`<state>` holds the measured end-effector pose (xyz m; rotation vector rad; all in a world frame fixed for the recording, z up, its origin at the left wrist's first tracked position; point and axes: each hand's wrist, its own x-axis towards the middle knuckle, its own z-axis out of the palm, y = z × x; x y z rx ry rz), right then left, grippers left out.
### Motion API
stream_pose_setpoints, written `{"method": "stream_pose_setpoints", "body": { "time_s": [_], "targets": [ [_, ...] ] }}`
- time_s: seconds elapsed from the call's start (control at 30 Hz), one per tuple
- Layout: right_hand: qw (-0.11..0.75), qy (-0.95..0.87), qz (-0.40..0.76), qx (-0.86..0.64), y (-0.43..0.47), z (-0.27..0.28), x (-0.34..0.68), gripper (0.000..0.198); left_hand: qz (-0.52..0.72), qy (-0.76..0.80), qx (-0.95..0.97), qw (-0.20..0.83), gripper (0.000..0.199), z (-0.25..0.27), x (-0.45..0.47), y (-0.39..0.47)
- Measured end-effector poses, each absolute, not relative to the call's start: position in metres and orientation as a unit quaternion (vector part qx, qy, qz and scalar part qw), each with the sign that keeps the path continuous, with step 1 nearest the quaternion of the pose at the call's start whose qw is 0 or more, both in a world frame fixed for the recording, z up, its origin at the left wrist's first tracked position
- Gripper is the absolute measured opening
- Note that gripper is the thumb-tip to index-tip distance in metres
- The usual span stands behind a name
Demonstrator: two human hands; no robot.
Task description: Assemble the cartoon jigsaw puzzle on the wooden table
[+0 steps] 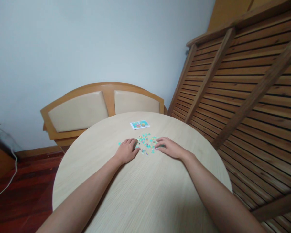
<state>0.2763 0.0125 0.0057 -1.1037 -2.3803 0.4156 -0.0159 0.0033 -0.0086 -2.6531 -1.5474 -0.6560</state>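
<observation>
Small turquoise and multicoloured jigsaw puzzle pieces (145, 140) lie scattered in a loose patch on the round table. At the left edge of the patch rests my left hand (127, 150), palm down, fingers stretched out and apart from the thumb. My right hand (169, 147) is at the right edge, its fingers apart and the tips close to some pieces. I see nothing held in either hand; pieces under the fingers would be hidden. Beyond the patch lies a picture card (140, 125) with a turquoise scene and a white border.
The pale wooden table (145, 194) has a curved edge. Behind it stands a headboard (81, 111) with cream panels against the wall. A slatted wooden frame (232, 84) leans at the right. A white cable (14, 168) hangs at the left above a dark red floor.
</observation>
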Motion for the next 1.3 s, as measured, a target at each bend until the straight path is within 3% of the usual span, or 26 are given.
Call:
{"method": "stream_pose_setpoints", "body": {
  "time_s": [0.23, 0.67, 0.87, 1.03, 1.3],
  "targets": [
    [0.217, -0.873, 0.179, -0.398, 0.005, 0.019, 0.271, 0.019, -0.183, -0.5, -0.846, -0.005, 0.072, -0.017, -0.014, 0.0],
    [0.126, -0.917, 0.206, -0.318, -0.014, 0.038, 0.251, 0.012, -0.209, -0.51, -0.835, -0.013, 0.068, -0.02, -0.011, 0.003],
    [0.167, -0.921, 0.203, -0.287, -0.019, 0.036, 0.236, 0.013, -0.17, -0.392, -0.903, -0.046, 0.07, -0.008, -0.017, -0.002],
    [0.19, -0.909, 0.203, -0.312, -0.014, 0.031, 0.247, 0.016, -0.163, -0.386, -0.907, -0.039, 0.075, -0.001, -0.012, -0.009],
    [0.187, -0.923, 0.195, -0.274, -0.018, 0.025, 0.226, 0.024, -0.201, -0.401, -0.892, -0.045, 0.047, 0.018, -0.056, 0.019]
  ]
}}
